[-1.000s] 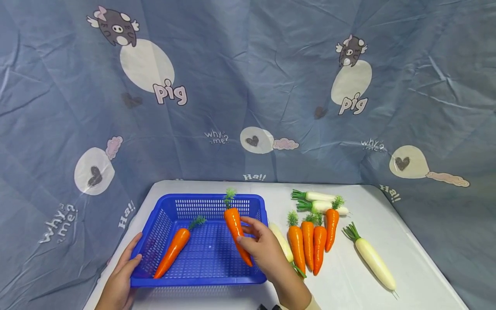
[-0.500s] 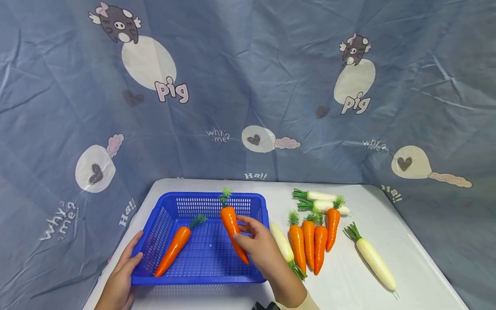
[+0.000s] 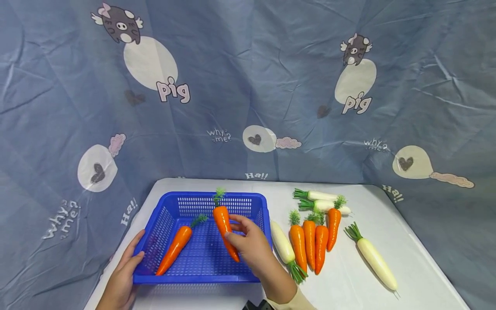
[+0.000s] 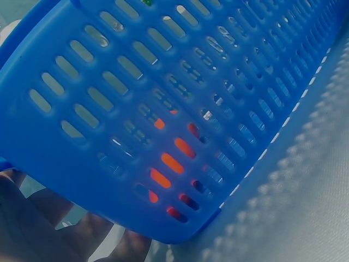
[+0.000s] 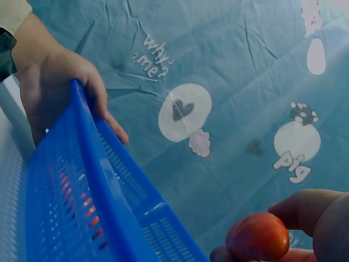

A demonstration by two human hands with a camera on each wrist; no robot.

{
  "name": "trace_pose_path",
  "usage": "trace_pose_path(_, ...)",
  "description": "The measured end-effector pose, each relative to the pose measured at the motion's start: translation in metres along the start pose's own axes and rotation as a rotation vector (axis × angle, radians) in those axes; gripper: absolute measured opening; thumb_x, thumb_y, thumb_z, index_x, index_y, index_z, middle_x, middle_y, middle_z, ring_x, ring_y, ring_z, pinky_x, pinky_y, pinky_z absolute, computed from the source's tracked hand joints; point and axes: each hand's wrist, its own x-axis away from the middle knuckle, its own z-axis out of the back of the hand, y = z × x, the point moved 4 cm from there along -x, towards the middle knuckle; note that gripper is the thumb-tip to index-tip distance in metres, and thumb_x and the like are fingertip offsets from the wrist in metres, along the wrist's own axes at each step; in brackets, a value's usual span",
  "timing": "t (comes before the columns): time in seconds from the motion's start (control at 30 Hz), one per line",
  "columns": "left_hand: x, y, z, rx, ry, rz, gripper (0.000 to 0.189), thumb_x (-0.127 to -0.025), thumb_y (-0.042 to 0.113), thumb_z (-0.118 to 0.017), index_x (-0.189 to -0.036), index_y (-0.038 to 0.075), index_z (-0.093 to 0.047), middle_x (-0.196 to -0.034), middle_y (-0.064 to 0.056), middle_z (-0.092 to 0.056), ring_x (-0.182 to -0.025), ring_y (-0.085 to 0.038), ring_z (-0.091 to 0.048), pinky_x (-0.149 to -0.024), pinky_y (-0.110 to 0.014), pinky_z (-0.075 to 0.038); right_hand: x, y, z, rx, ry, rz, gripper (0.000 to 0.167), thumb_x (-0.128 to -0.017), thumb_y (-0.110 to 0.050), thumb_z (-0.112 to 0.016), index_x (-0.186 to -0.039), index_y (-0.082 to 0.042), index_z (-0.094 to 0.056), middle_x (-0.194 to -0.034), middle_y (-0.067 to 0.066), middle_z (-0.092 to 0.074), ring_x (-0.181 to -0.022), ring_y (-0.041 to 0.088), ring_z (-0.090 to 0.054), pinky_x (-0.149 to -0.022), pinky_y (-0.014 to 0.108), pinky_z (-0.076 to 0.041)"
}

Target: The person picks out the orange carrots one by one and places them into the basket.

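Note:
A blue plastic basket (image 3: 193,280) stands on the left of the white table. My left hand (image 3: 122,275) grips its left rim near the front corner, thumb over the edge; the right wrist view also catches this hand (image 5: 60,76). Above the basket floor, my right hand (image 3: 253,247) pinches an orange carrot (image 3: 222,219) between thumb and fingers, its green top pointing to the back. The carrot's thick body (image 5: 257,237) fills part of the right wrist view. A second carrot (image 3: 176,249) lies slanted inside the basket at left, glimpsed through the slots in the left wrist view.
Right of the basket lie several carrots (image 3: 309,245) side by side. A white radish (image 3: 283,242) lies close by the basket's right wall, two more radishes (image 3: 325,206) at the back and another radish (image 3: 376,265) far right. A printed blue cloth (image 3: 248,86) hangs behind.
My right hand has carried the carrot leftward over the basket, uncovering more of the radish beside the basket's right wall. The left hand keeps its hold on the rim.

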Motion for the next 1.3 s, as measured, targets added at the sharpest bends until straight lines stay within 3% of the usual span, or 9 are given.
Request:
trace_pose_path(0.1,-0.001,-0.001,-0.001,0.012,-0.006,-0.016,0.058,-0.116,0.035,-0.031,-0.169,0.038,-0.007,-0.171,-0.001,0.001,-0.133,-0.004,-0.032,-0.094,-0.014,-0.044,-0.001,0.0,-0.004,-0.006,0.005,0.003,0.051,-0.096,-0.015,-0.074,-0.144,-0.011,-0.061,-0.129,0.017,-0.066,-0.102,0.026,-0.071,-0.083,0.042,-0.06)
trace_pose_path(0.2,-0.001,-0.001,0.0,0.011,-0.001,-0.009,0.058,-0.116,0.035,-0.031,-0.169,0.039,-0.007,-0.172,-0.001,0.002,-0.136,-0.006,-0.03,-0.093,-0.014,-0.044,-0.002,0.0,-0.008,-0.012,0.007,0.011,0.052,-0.095,-0.015,-0.074,-0.145,-0.009,-0.06,-0.128,0.017,-0.066,-0.099,0.025,-0.071,-0.082,0.042,-0.061)
trace_pose_path(0.43,0.0,-0.002,0.001,-0.027,0.02,0.041,0.057,-0.116,0.036,-0.03,-0.167,0.045,-0.007,-0.175,-0.004,0.016,-0.155,-0.036,-0.003,-0.088,-0.012,-0.039,-0.005,0.003,-0.018,-0.037,0.003,-0.001,0.056,-0.095,-0.013,-0.074,-0.148,-0.01,-0.056,-0.129,0.016,-0.064,-0.095,0.022,-0.071,-0.083,0.04,-0.061)
trace_pose_path(0.7,0.002,-0.001,0.0,0.012,-0.013,-0.032,0.058,-0.116,0.035,-0.03,-0.169,0.037,-0.007,-0.17,0.003,-0.001,-0.136,-0.003,-0.029,-0.094,-0.013,-0.042,-0.008,0.004,-0.035,-0.083,-0.004,-0.026,0.059,-0.094,-0.01,-0.073,-0.149,-0.009,-0.052,-0.126,0.015,-0.062,-0.092,0.021,-0.071,-0.078,0.038,-0.062)
trace_pose_path(0.77,0.002,-0.001,0.001,0.008,-0.013,-0.014,0.058,-0.116,0.036,-0.031,-0.168,0.04,-0.007,-0.173,0.005,0.002,-0.14,-0.004,-0.026,-0.093,-0.012,-0.04,-0.008,0.005,-0.039,-0.097,-0.001,-0.036,0.057,-0.094,-0.009,-0.073,-0.148,-0.009,-0.053,-0.124,0.015,-0.062,-0.091,0.021,-0.07,-0.077,0.037,-0.062)
trace_pose_path(0.93,0.001,0.001,0.001,-0.011,-0.001,0.028,0.058,-0.116,0.037,-0.03,-0.168,0.043,-0.006,-0.176,0.0,0.013,-0.153,-0.024,-0.01,-0.092,-0.012,-0.038,-0.008,0.005,-0.045,-0.077,0.013,-0.045,0.056,-0.093,-0.01,-0.073,-0.146,-0.01,-0.054,-0.123,0.014,-0.062,-0.092,0.021,-0.07,-0.078,0.038,-0.062)
trace_pose_path(1.07,0.002,0.003,0.0,-0.011,0.008,0.033,0.057,-0.116,0.036,-0.03,-0.168,0.043,-0.007,-0.176,0.002,0.014,-0.155,-0.026,-0.005,-0.099,-0.015,-0.035,-0.008,0.004,-0.049,-0.051,0.023,-0.042,0.055,-0.092,-0.012,-0.073,-0.144,-0.012,-0.056,-0.123,0.013,-0.062,-0.093,0.021,-0.069,-0.078,0.04,-0.062)
trace_pose_path(1.27,0.002,0.001,0.0,-0.001,0.008,-0.002,0.058,-0.116,0.036,-0.031,-0.168,0.041,-0.008,-0.175,0.007,0.01,-0.146,-0.004,-0.017,-0.1,-0.015,-0.031,-0.011,0.003,-0.051,-0.033,0.028,-0.031,0.054,-0.091,-0.011,-0.074,-0.142,-0.012,-0.057,-0.122,0.014,-0.061,-0.092,0.021,-0.068,-0.077,0.04,-0.062)
trace_pose_path(1.3,0.002,0.001,0.0,-0.001,0.005,-0.011,0.058,-0.116,0.036,-0.031,-0.168,0.04,-0.008,-0.175,0.008,0.008,-0.141,0.0,-0.021,-0.094,-0.012,-0.033,-0.011,0.003,-0.051,-0.03,0.026,-0.031,0.054,-0.092,-0.011,-0.074,-0.143,-0.012,-0.057,-0.122,0.014,-0.061,-0.092,0.021,-0.068,-0.077,0.04,-0.062)
